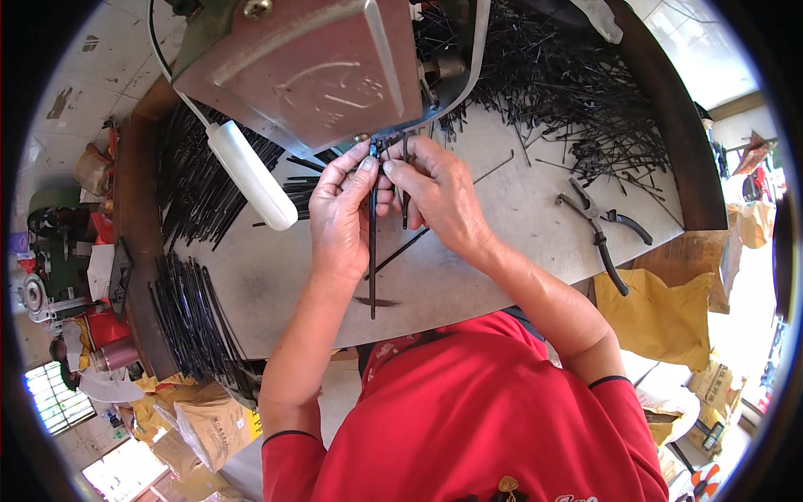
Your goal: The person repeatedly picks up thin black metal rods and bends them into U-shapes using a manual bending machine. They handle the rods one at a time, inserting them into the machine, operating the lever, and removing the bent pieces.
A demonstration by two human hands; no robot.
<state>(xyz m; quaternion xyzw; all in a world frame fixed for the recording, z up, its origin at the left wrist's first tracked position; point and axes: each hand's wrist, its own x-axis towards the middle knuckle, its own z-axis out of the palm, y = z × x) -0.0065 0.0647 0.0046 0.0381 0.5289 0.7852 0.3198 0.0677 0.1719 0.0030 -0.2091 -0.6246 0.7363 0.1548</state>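
Observation:
My left hand (341, 209) pinches a thin dark rod (373, 259) that points down toward the table's front edge. Close beside it, my right hand (443, 188) is closed on a second slim dark rod (406, 197), whose lower end sticks out below the fingers. The fingertips of both hands meet just under the lower edge of a reddish-brown metal machine housing (309, 79). A lit bluish spot shows on the upper end of the left rod. Exactly how the two rods touch there is too small to tell.
Piles of black rods lie at the left (196, 309) and far right (577, 92) of the grey tabletop (502, 243). Black-handled pliers (598, 222) rest at the right. A white cylinder (251, 176) hangs from a wire at the left. A brown rim (138, 209) borders the table.

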